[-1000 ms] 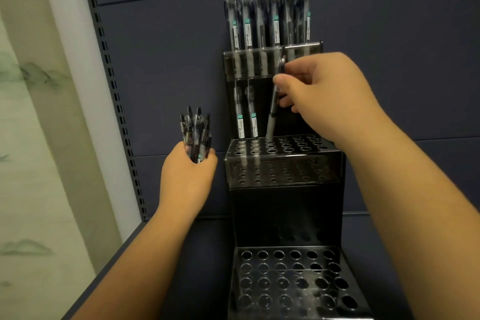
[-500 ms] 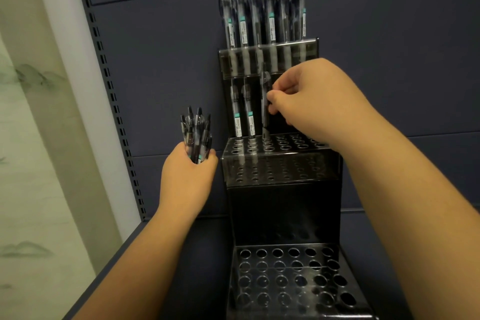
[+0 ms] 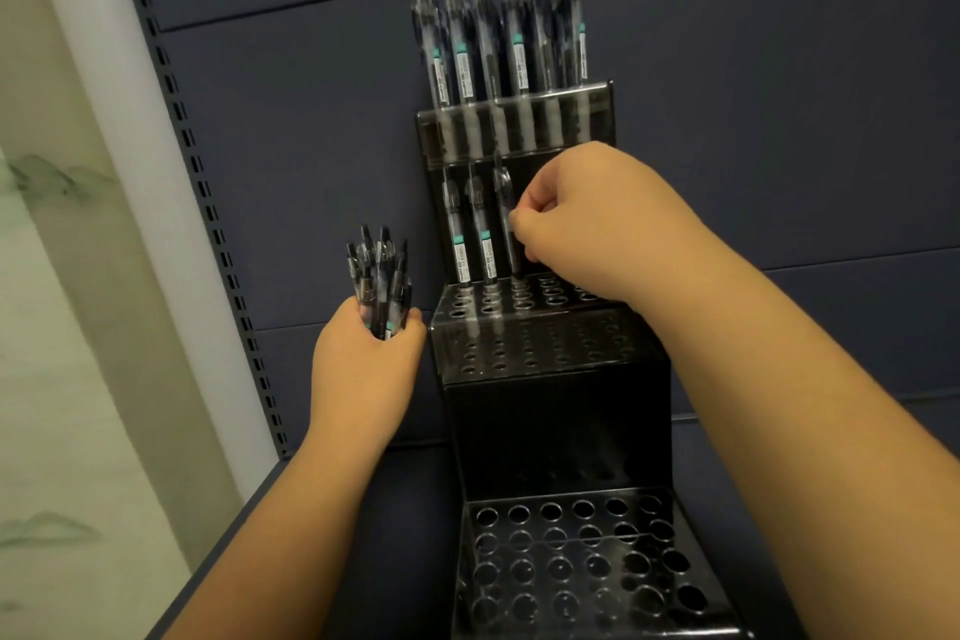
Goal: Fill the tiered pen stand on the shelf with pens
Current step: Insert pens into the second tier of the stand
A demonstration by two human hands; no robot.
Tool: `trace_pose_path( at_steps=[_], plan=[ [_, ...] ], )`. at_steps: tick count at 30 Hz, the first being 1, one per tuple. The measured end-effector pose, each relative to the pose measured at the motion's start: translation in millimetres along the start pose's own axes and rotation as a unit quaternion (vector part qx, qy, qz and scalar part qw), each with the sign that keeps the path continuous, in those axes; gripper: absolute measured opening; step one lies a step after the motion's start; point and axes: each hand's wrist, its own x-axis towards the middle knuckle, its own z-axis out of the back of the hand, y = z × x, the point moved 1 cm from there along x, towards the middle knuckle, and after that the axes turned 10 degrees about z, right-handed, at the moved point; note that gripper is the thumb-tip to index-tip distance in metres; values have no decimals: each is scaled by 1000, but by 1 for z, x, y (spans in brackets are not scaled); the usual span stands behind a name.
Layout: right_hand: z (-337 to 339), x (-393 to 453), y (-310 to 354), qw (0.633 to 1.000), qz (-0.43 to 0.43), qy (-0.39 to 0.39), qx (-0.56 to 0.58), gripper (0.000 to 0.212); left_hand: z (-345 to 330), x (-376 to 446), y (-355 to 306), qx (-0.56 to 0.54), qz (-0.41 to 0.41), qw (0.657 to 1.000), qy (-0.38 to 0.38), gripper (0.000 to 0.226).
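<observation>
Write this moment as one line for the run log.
right hand: grip on clear black pen, entering middle tier | left hand: holds pen bundle | bottom tier: empty

Single view, head-worn wide-angle camera; looks forward and down from above the forearms, squarely at the dark back panel [image 3: 779, 120] of a shelf. Close range: tiered pen stand [image 3: 550, 411] fills the centre from upper third to bottom edge, lowest tier cut by the frame. Left hand [image 3: 363, 369] and right hand [image 3: 587, 213] enter from the bottom corners, both forearms in shot. Left margin takes in the perforated upright [image 3: 208, 203] and a pale wall. Straight lines bow near the edges; slight blur throughout. No second view to overlap
</observation>
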Motion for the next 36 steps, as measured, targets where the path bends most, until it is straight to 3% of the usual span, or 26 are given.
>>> trace_pose_path(
  at_steps=[5,9,18,25,31,36],
  plan=[
    [4,-1,-2,997,22,-29,-61,24,1,3,2,-11,0,1000,-6,17],
    [11,-6,6,996,57,-68,-24,7,1,1,1,-14,-3,1000,-9,18],
    [-13,-13,29,992,109,64,25,18,8,-3,-9,-46,-31,998,-40,17],
    [-27,-15,43,987,160,6,6,26,12,-10,-16,-65,-63,996,-24,12],
    [-31,-18,50,989,140,-7,38,41,14,-23,-27,-89,-115,989,0,29],
    [-30,-19,52,989,127,-12,67,34,14,-25,-31,-113,-118,987,-15,22]
  ],
)
